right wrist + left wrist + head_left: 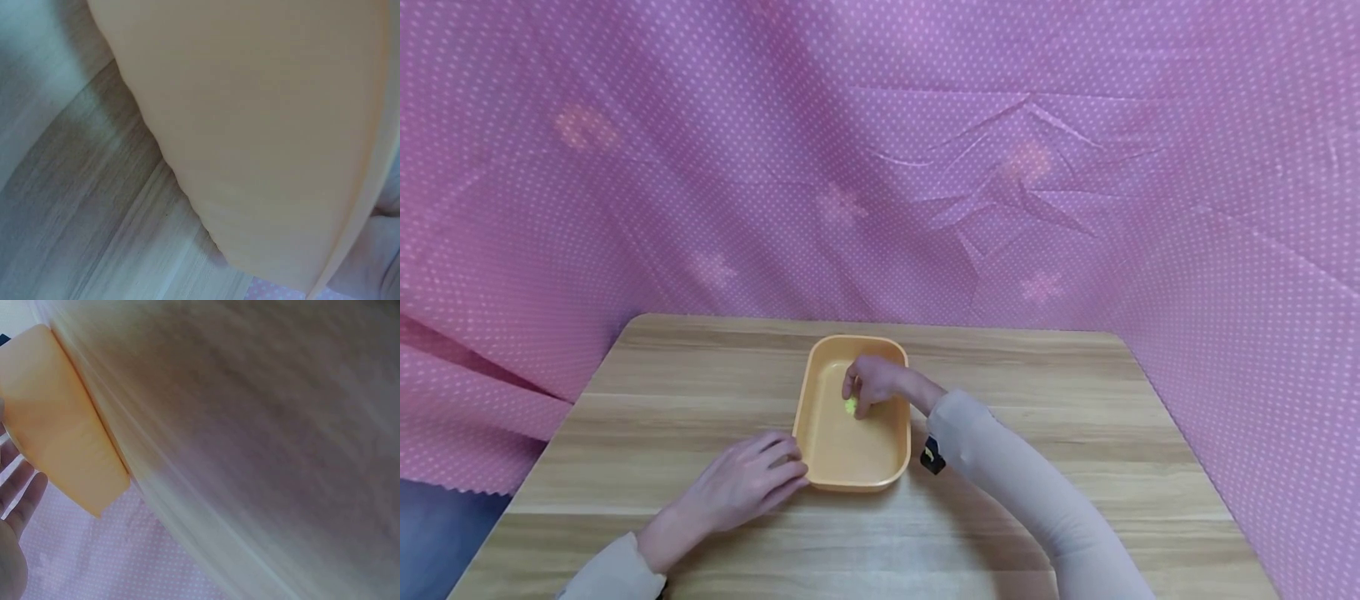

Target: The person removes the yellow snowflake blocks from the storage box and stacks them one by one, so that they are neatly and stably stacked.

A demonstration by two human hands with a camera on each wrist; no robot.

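Observation:
An orange rectangular tray [848,454] stands on the wooden table. My right hand [876,382] reaches down into it from the right, and its thumb and fingers pinch a small yellow-green piece [851,406] over the tray's floor. Most of that piece is hidden by the fingers, so I cannot tell its kind. At the tray's near left corner, the extended fingers of my left hand [748,483] touch the rim. The left wrist view shows those fingers [28,500] against the tray's outer wall [69,425]. In the right wrist view, the tray's side [250,137] hides most of my right hand.
A pink dotted cloth [880,183] hangs behind the wooden table [1037,400] and along its sides. A small black device [932,457] sits at my right wrist, just outside the tray's right wall.

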